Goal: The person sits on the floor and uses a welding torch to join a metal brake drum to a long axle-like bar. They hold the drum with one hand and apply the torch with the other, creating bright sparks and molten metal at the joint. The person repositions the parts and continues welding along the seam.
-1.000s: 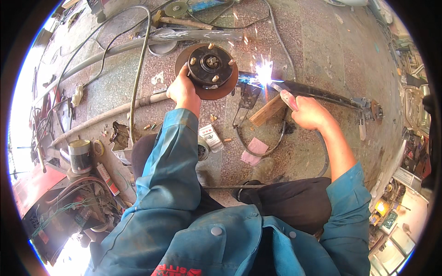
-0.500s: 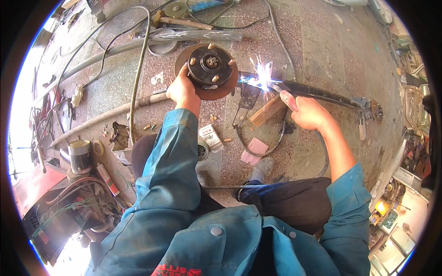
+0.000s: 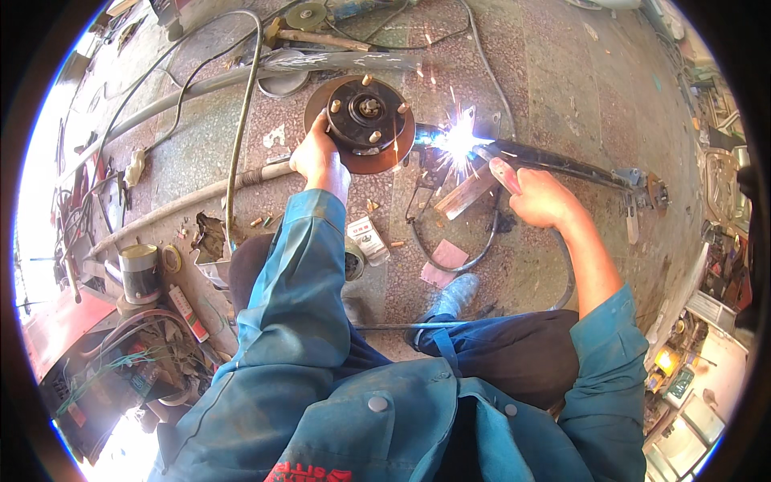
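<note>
My left hand (image 3: 320, 158) grips the left rim of a rusty wheel hub with a brake disc (image 3: 366, 119), whose studs point up at me. A dark metal axle beam (image 3: 562, 161) runs from behind the disc to the right. My right hand (image 3: 536, 193) is closed round the handle of a welding torch (image 3: 504, 173). At its tip a bright arc (image 3: 460, 143) burns on the beam just right of the disc, throwing sparks and hiding the joint in glare. Under the beam lies a wooden block (image 3: 466, 195), with a looped cable (image 3: 426, 255) beside it.
A long grey pipe (image 3: 353, 63) and a thinner pipe (image 3: 193, 195) lie to the left among hoses. Near my feet are a white cigarette pack (image 3: 368, 240) and a pink paper (image 3: 444, 263). At left stand a paint can (image 3: 140, 273) and an opened machine (image 3: 104, 365).
The arc glows larger and brighter, with sparks flying farther, upward and over the disc. Both hands stay nearly in place.
</note>
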Available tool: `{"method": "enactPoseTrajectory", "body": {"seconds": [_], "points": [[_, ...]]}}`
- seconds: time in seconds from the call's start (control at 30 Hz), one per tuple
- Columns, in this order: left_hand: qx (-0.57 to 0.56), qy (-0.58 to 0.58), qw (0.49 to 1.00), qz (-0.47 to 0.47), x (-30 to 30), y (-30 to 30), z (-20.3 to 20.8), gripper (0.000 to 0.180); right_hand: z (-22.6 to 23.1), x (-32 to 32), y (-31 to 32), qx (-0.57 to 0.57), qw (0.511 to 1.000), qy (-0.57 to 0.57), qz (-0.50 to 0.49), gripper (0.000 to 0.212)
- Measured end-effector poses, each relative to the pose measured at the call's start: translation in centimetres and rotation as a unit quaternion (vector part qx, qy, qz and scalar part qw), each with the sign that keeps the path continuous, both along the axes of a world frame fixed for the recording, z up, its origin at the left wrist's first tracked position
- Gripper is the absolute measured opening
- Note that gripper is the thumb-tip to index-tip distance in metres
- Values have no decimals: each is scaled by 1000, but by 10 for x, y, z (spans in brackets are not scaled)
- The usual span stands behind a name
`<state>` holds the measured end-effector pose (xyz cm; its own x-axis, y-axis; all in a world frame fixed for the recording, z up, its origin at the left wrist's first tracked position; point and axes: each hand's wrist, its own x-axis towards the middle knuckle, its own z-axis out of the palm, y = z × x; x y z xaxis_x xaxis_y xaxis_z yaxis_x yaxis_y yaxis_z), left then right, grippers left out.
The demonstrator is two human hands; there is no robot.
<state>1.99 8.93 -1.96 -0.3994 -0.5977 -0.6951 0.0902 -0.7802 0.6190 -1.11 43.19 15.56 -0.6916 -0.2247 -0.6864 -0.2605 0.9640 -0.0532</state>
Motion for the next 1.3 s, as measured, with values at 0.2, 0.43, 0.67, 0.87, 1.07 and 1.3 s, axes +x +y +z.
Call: {"method": "enactPoseTrajectory", "body": {"seconds": [0.2,0.43,0.67,0.87,1.07,1.3], "points": [[-3,-2,1000,3,0,9,12,37,1,0,2,7,1000,-5,-7,35],[-9,-13,1000,9,2,7,17,39,-2,0,3,6,1000,1,-5,35],[-11,-33,999,8,2,7,23,42,-7,1,10,-4,1000,2,-6,36],[-304,-111,921,-218,9,-25,-40,47,-11,0,14,-10,1000,-5,-2,35],[-132,-53,984,-111,-1,0,-24,50,-15,1,23,5,1000,-11,-9,34],[-38,-37,998,-46,4,-2,7,47,-8,1,11,8,1000,-17,-7,33]]}}
